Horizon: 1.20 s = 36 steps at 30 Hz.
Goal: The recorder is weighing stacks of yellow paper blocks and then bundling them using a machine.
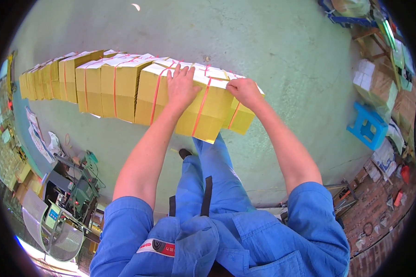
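- View from above, looking down a person's own blue-sleeved forearms to a green concrete floor (245, 37).
- A long row of yellow paper bundles (120, 83) stands on edge on that floor, each tied with thin red bands, curving away to the person's left.
- The left hand (182, 87) lies flat, fingers spread, on top of the nearest large bundle (208, 111) at the row's right end, pressing down rather than gripping.
- The right hand (245, 91) is curled at the top right corner of that bundle, touching a smaller end bundle (241, 119) just beside it; it seems to pinch the paper edge or a red band (200, 108), though what the fingers enclose is hidden.
- Judgement: the step in hand looks like squaring or seating the last bundles against the row, one hand steadying, the other adjusting.
- Judgement: the next move calls for keeping the bundles upright and flush with their neighbours without slipping a band off.
- A blue plastic stool (367, 124) sits well apart on the right, with cardboard boxes (379, 83) beyond; machinery (81, 189) is at lower left.
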Motion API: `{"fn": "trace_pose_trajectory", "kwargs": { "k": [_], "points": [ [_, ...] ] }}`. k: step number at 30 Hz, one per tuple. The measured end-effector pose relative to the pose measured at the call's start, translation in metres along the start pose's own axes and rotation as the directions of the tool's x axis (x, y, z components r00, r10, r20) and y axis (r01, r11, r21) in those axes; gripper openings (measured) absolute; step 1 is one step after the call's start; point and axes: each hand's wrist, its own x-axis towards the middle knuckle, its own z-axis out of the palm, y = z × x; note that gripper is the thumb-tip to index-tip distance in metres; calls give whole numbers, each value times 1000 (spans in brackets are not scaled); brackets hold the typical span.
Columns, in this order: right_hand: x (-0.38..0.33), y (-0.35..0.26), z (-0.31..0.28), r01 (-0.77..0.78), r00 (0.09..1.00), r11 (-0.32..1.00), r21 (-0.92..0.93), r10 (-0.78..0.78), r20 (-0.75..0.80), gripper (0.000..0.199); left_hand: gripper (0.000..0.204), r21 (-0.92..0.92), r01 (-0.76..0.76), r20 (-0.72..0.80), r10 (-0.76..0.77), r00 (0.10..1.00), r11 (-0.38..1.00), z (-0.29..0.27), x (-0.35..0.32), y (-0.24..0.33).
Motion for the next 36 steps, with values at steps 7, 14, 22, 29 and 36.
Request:
{"fn": "trace_pose_trajectory", "kwargs": {
  "k": [7, 14, 22, 29, 36],
  "points": [
    [1, 5, -7, -48, 998, 996, 76, 44, 54, 21, 66, 11, 43, 93, -44, 995, 999, -3, 3, 3],
    [14, 12, -8, -104, 980, 986, 131, 79, 181, 20, 66, 23, 45, 88, -47, 995, 999, -1, 2, -1],
    [5, 32, 2, -37, 995, 953, 300, 7, 102, 21, 57, 42, 17, 101, -21, 995, 999, -3, 2, 2],
    [10, 24, -18, 382, 903, 916, -127, -340, 262, 18, 53, 49, -2, 99, -3, 995, 999, 0, 2, -1],
    [16, 12, -19, 467, 857, 844, -263, -360, 368, 13, 54, 56, 30, 157, -39, 987, 998, -5, 3, 1]
  ]
}}
